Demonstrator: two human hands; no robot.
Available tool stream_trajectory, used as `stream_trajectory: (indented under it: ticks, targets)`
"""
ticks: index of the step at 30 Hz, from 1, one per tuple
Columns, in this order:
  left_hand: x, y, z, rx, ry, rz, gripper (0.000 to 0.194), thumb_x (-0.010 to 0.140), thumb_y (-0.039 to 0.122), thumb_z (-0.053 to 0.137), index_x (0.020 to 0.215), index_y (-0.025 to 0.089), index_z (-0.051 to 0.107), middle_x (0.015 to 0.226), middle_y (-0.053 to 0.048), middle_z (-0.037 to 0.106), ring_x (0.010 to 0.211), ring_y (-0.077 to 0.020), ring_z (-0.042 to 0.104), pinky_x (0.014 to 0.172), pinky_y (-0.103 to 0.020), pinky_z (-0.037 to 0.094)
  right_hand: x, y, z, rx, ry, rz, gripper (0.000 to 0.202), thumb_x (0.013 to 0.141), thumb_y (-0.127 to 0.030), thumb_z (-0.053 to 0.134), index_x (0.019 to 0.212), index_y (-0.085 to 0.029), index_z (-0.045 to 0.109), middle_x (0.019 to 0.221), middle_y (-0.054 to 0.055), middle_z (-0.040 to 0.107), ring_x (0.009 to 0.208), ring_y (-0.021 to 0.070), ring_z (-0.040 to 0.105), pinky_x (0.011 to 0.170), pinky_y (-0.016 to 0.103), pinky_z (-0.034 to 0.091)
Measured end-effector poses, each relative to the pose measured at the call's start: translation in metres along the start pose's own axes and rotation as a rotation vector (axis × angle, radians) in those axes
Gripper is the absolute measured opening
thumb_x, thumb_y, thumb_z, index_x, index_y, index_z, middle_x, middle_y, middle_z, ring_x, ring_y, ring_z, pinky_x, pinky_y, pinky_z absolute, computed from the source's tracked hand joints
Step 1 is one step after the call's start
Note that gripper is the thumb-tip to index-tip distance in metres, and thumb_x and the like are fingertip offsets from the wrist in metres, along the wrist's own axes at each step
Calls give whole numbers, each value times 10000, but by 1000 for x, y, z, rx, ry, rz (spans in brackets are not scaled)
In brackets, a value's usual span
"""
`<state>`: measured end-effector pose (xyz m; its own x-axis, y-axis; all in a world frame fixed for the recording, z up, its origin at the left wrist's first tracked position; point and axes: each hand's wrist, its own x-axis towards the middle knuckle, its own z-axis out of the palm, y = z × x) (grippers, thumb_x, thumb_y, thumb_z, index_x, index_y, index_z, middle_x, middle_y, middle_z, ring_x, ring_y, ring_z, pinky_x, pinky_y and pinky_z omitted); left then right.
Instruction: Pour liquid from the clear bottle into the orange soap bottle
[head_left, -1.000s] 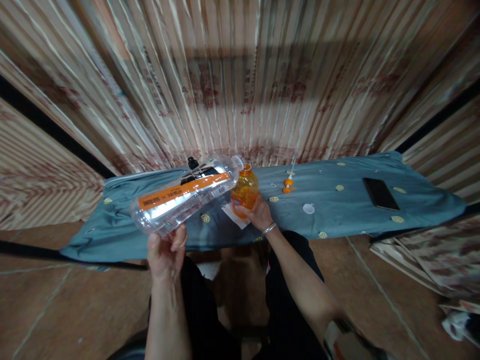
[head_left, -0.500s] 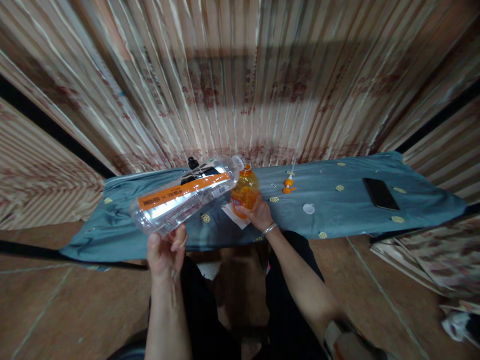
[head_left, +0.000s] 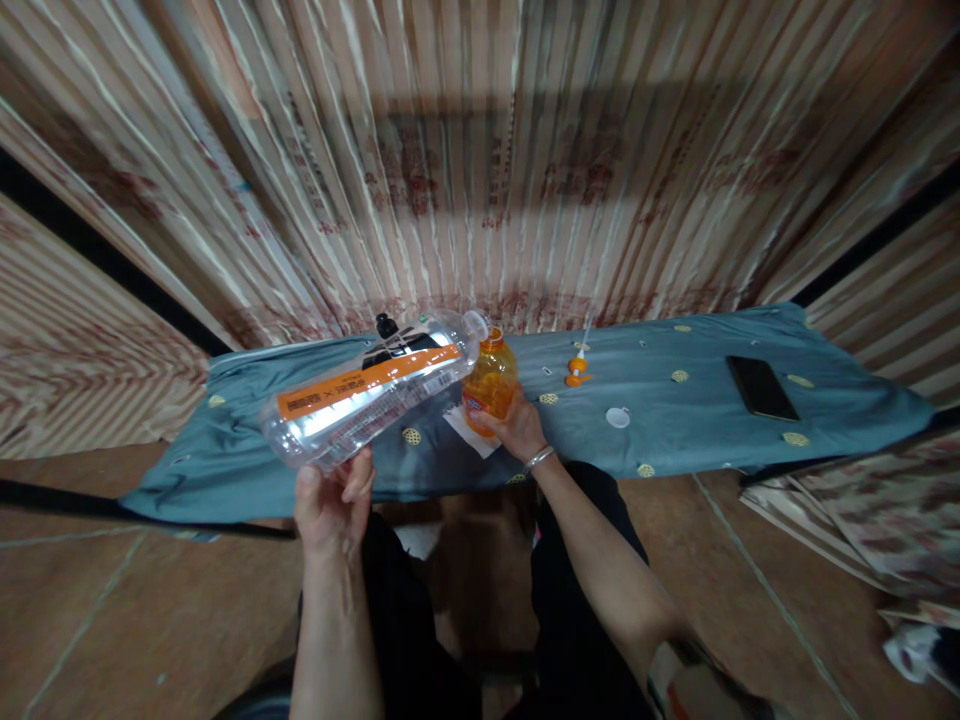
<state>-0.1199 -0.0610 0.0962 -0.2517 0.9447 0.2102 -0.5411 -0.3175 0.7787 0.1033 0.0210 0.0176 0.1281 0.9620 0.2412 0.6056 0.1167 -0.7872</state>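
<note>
My left hand (head_left: 335, 500) grips the lower part of a large clear bottle (head_left: 375, 390) with an orange and silver label. The bottle is tilted, its open neck at the upper right, against the mouth of an orange bottle (head_left: 491, 375). Around that upright orange bottle my right hand (head_left: 519, 425) is closed, a bracelet on the wrist. A white paper (head_left: 472, 432) lies under the orange bottle. An orange pump top (head_left: 577, 369) with a clear tube lies to the right. Any liquid passing between the mouths is too small to make out.
The narrow table has a blue-green cloth (head_left: 660, 350). A round white cap (head_left: 617, 417) and a dark phone (head_left: 762, 387) lie on its right half. Behind the clear bottle a black pump top (head_left: 386, 325) shows. Striped curtains (head_left: 480, 150) hang behind, with black frame bars at both sides.
</note>
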Motion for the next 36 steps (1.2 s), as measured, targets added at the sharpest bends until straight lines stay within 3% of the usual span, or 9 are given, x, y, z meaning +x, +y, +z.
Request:
stream_trajectory:
  ticks: [36]
  targets:
    - [0,0,1,-10,-25,-11,582,562,541,807,976,162,653,708,-50,672,326,-17,293,324,-193,165,1,3,3,3,-1,-6,663,679,-481,762,1183,-161,474,1052,125,704,983,295,688,840,410,550]
